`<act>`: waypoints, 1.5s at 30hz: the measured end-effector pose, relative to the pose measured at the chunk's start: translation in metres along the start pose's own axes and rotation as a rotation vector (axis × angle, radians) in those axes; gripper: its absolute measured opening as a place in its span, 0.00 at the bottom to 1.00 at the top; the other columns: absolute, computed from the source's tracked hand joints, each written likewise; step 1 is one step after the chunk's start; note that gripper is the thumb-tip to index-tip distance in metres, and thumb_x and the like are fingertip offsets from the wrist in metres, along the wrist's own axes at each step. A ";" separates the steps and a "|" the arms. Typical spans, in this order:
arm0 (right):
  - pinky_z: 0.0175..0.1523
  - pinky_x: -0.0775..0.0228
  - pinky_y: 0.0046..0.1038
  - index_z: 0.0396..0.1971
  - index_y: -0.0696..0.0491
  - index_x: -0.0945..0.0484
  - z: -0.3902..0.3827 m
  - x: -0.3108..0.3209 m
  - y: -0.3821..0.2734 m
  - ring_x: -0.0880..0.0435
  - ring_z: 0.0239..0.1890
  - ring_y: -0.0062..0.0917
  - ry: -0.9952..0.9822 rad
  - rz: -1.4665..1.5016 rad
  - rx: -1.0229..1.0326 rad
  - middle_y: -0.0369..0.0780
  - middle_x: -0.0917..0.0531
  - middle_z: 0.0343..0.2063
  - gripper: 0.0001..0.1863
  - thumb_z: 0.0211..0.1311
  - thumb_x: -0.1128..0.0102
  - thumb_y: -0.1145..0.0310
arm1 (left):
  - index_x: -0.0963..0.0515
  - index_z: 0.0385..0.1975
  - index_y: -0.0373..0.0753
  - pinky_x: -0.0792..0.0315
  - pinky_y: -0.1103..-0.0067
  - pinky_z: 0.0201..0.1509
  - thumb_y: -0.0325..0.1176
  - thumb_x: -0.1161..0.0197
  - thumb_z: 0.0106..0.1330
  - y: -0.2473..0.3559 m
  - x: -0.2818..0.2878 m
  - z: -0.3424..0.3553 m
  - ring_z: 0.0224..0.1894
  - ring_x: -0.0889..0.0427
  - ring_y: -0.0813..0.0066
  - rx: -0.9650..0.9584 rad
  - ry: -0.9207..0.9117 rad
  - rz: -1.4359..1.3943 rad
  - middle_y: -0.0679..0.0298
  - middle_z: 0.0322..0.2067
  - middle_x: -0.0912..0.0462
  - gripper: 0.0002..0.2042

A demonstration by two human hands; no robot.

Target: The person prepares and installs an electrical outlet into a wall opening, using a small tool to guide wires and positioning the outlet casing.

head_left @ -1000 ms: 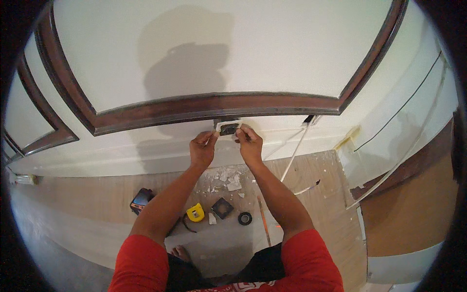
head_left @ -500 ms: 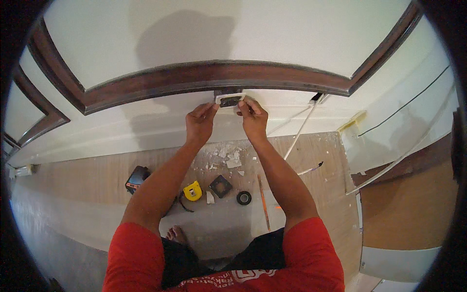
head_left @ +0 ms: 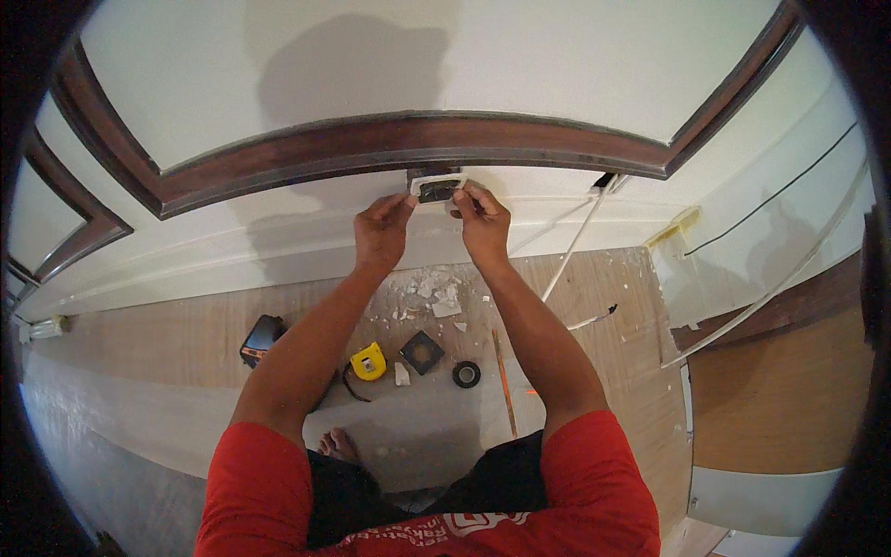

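Observation:
Low on the wall, just under the dark wooden moulding (head_left: 418, 141), is a small white rectangular frame (head_left: 440, 201) with a dark middle. It looks like an electrical outlet frame, but its details are too small to make out. My left hand (head_left: 382, 232) pinches its left edge between thumb and fingers. At the opposite edge my right hand (head_left: 485, 223) grips it the same way. A dark opening in the wall (head_left: 425, 173) partly shows above the frame; the frame hides the rest.
White plaster bits (head_left: 444, 299) litter the floor below. Nearer lie a yellow tape measure (head_left: 368, 362), a square black plate (head_left: 422, 353), black tape (head_left: 466, 375), an orange pencil-like stick (head_left: 504, 385) and a black-orange tool (head_left: 263, 339). A white cable (head_left: 577, 243) hangs from another wall hole.
Both hands keep their hold on the white frame, nearly still. The view has shifted very slightly.

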State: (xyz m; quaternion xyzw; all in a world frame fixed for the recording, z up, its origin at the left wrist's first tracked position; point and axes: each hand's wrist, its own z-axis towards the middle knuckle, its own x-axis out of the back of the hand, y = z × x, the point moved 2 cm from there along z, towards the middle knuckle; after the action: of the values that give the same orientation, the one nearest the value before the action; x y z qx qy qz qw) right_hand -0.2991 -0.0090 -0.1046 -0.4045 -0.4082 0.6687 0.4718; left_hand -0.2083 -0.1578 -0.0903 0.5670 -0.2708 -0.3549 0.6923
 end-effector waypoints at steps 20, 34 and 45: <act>0.39 0.23 0.23 0.40 0.62 0.17 -0.001 0.004 -0.005 0.17 0.31 0.18 -0.012 -0.238 -0.001 0.40 0.14 0.30 0.13 0.64 0.36 0.67 | 0.25 0.52 0.29 0.20 0.67 0.54 0.38 0.39 0.69 -0.025 0.006 0.008 0.49 0.18 0.63 0.301 -0.214 -0.321 0.55 0.46 0.18 0.19; 0.39 0.21 0.27 0.48 0.64 0.21 0.009 0.005 -0.002 0.17 0.31 0.23 -0.076 -0.114 -0.087 0.41 0.16 0.32 0.19 0.64 0.35 0.66 | 0.19 0.45 0.33 0.24 0.68 0.48 0.44 0.37 0.68 0.002 0.019 0.024 0.44 0.17 0.65 -0.098 -0.214 0.523 0.53 0.40 0.15 0.18; 0.32 0.30 0.20 0.36 0.63 0.18 0.012 0.002 -0.012 0.24 0.24 0.16 -0.115 -0.317 -0.007 0.36 0.19 0.22 0.10 0.65 0.38 0.70 | 0.17 0.41 0.35 0.25 0.71 0.44 0.40 0.38 0.68 0.007 0.020 0.028 0.39 0.15 0.65 -0.444 -0.190 0.777 0.53 0.37 0.14 0.14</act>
State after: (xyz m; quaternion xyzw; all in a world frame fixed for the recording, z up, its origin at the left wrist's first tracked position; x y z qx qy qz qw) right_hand -0.3070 -0.0063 -0.0893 -0.2976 -0.4957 0.6064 0.5458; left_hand -0.2166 -0.1891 -0.0778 0.2264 -0.4428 -0.1688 0.8510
